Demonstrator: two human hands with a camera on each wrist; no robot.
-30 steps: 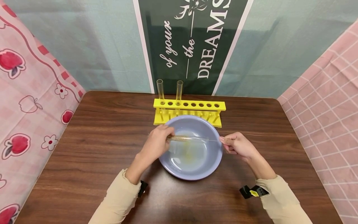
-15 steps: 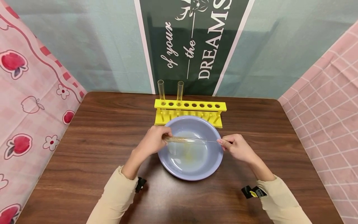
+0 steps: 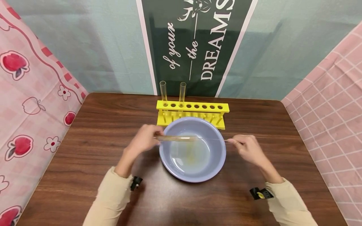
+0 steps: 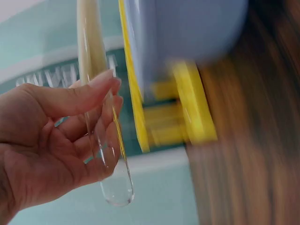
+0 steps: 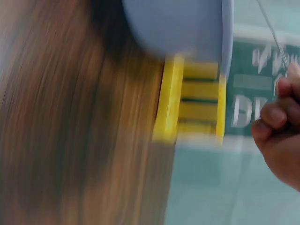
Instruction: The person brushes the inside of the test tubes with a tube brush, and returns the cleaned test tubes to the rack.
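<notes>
My left hand (image 3: 145, 138) grips a clear glass test tube (image 3: 181, 138) that lies nearly level over the blue-purple basin (image 3: 165, 163). In the left wrist view, its rounded bottom (image 4: 117, 192) sticks out below my fingers. Beige bristles of a test tube brush (image 4: 89, 42) fill the tube above the thumb. The brush's thin twisted wire handle (image 5: 272, 33) runs from the tube's mouth to my right hand (image 3: 249, 148), which pinches its end at the basin's right rim. Shallow, slightly yellowish water (image 3: 195, 160) lies in the basin.
Behind the basin stands a yellow test tube rack (image 3: 198, 107), with two upright glass test tubes (image 3: 182, 92) in its left part. The basin overlaps the rack's front in the head view. A dark wooden table (image 3: 93, 141) bears everything, with cloth hangings on three sides.
My hands have moved apart: the left with the test tube to the left, the right slightly to the right. More of the brush's wire now shows outside the tube's mouth.
</notes>
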